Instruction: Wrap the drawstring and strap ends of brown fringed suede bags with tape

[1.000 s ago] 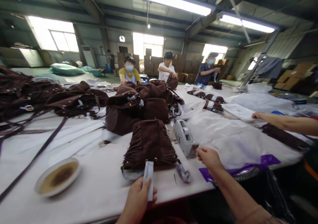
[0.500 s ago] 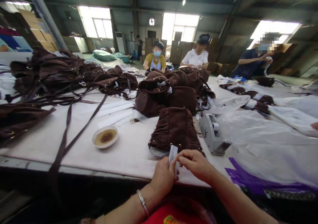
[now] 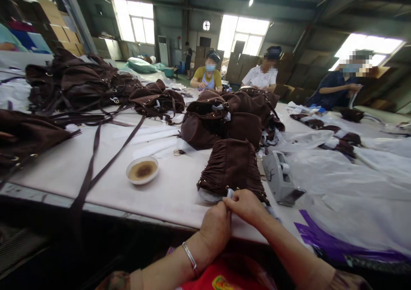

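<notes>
A dark brown fringed bag (image 3: 233,163) lies in front of me at the table's near edge, its gold-ringed end towards me. A small whitish strip (image 3: 230,193), paper or plastic, shows between my hands at that end. My left hand (image 3: 216,225) is closed around the strip's lower part, fingers curled out of sight. My right hand (image 3: 245,204) pinches the strip higher up, thumb and fingertips together, close to the bag's edge. What the strip wraps, if anything, is hidden by my fingers. Clear plastic (image 3: 208,196) sticks out under the bag.
A grey tape dispenser (image 3: 280,178) stands right of the bag. To the left sit a shallow white dish (image 3: 142,171) with brownish contents and a long dangling strap (image 3: 91,165). Brown bags (image 3: 86,84) are piled behind; plastic sheets (image 3: 340,187) cover the right. Several people work across the table.
My right hand has moved in against the left, covering most of the whitish strip. My left hand has turned, its back now upward. The view has shifted slightly left.
</notes>
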A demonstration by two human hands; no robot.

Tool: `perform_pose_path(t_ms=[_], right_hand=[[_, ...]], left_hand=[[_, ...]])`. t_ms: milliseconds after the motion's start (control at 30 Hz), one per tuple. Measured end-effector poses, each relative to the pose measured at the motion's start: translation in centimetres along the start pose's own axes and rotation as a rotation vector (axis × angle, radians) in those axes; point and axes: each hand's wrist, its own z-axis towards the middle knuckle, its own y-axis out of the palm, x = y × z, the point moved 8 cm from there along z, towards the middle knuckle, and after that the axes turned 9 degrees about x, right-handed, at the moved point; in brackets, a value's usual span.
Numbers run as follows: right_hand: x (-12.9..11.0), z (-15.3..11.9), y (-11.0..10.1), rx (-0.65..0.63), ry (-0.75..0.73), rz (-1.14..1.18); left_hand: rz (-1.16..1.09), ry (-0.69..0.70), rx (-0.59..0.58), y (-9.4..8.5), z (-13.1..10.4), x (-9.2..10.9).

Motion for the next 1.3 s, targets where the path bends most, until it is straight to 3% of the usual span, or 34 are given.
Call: perform_pose_path(t_ms=[133,333,500,600,800,933,1167,1300], right_hand=[[-0.2,-0.4,-0.9,0.104,-0.024,-0.114],[1.3,-1.3,0.5,-0.089,0.012,0.379],[2.6,-1.9,0.4,-0.005,0.112,0.456],[3.3,-2.1,0.7,0.006,0.199,0.546],[3.9,-2.5,2.6,-0.135,0.355,0.846],[3.3,-2.9,4.0,-0.256,0.334,1.148],[2.9,-3.1,5.0,-0.271,0.366,1.52],[2.4,-3.3,5.5,-0.278,0.409,1.629]], left_hand=[[-0.047,0.031,0.011,-0.1,0.1,0.2],[-0.077,-0.074,-0.002,-1.3,0.3,0.0],[-0.202,-0.112,-0.049,-1.0,0.1,0.3],[-0.34,-0.209,-0.097,-0.3,-0.1,0.1],[-0.709,-0.542,-0.218,1.3,-1.0,-0.1],[-0.952,-0.698,-0.221,1.7,-1.4,-0.2],[-1.376,-0.901,-0.323,2.7,-1.6,0.5],[-1.491,-0.982,-0.383,3.6,-1.9,1.3]])
